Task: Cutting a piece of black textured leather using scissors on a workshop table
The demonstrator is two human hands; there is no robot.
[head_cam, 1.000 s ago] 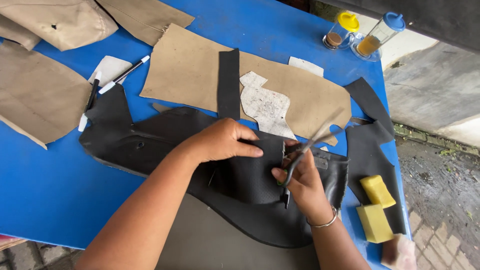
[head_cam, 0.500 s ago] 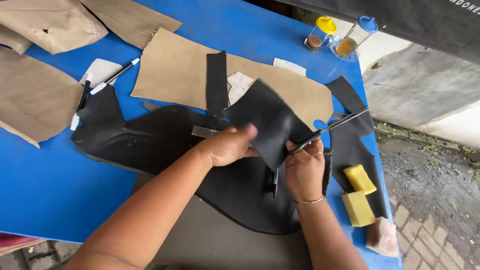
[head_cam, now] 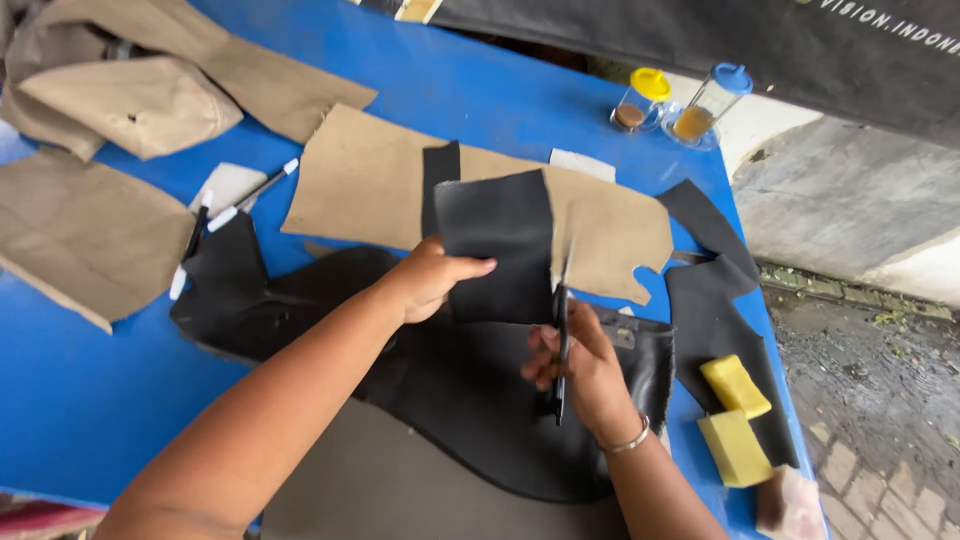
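Note:
My left hand grips the lower left edge of a cut black leather piece and holds it up above the table. My right hand holds black scissors upright, blades pointing up along the piece's right edge. Beneath both hands a large black leather sheet lies spread on the blue table. A tan pattern sheet lies flat behind the lifted piece.
Tan paper patterns and crumpled tan pieces lie at the left with two pens. Two yellow sponges and black scraps sit right. Two small lidded jars stand at the far edge.
My left hand has lifted the cut black piece higher and flatter. The scissors have swung from lying sideways to upright beside it.

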